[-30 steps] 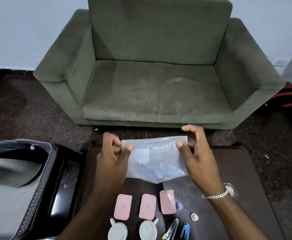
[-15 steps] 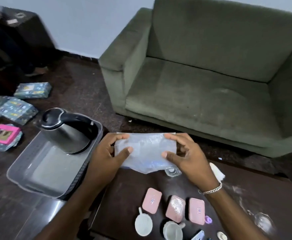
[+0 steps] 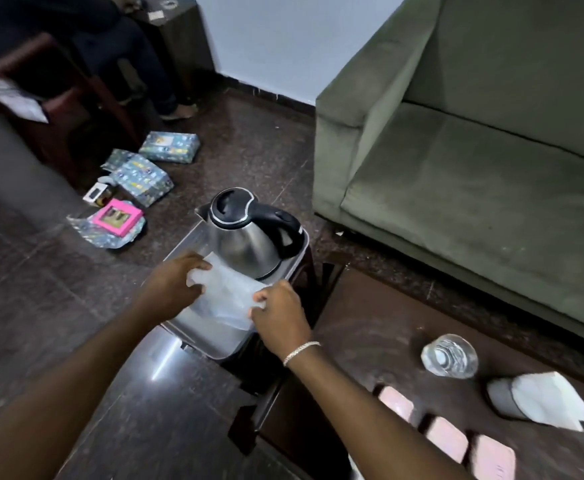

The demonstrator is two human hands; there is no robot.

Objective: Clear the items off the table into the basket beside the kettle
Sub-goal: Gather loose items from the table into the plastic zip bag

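Glossy steel kettle [image 3: 249,244] (black plastic lid), translucent plastic bag [image 3: 229,294], matt cloth sofa [image 3: 474,188]

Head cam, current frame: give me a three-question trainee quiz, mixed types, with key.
1. True or false: the plastic bag is held by both the left hand and the right hand.
2. Where does the kettle stand?
A. on the sofa
B. in the basket
C. on the table
3. Fill in: beside the glass on the table, a holder of ____ lies on its side.

Key: 1 true; 2 B; 3 napkins.
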